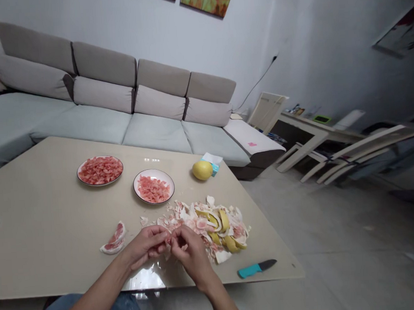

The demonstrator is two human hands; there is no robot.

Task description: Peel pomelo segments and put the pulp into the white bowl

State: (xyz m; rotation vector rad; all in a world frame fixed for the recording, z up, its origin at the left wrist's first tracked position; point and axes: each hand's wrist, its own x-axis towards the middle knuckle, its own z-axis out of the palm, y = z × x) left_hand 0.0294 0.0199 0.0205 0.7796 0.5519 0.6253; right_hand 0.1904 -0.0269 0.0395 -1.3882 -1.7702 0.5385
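Observation:
My left hand (147,246) and my right hand (191,252) meet above the near side of the table, fingertips pinched together. Between them shows a small red piece of pomelo flesh (168,239), mostly hidden by the fingers. Just beyond and to the right lies a heap of pomelo peel (214,222), white pith and yellow rind mixed. Left of my left hand rests a pomelo segment (114,239) with pink flesh and white membrane. Farther back, a smaller white plate (171,179) and a fuller plate (79,177) hold loose pink pomelo flesh.
A knife (251,270) with a turquoise handle lies at the table's near right edge. One whole yellow pomelo (202,170) sits by a tissue pack (214,161) at the back right. Behind the table (49,206) runs a long sofa (156,134). Chairs and another table stand at right.

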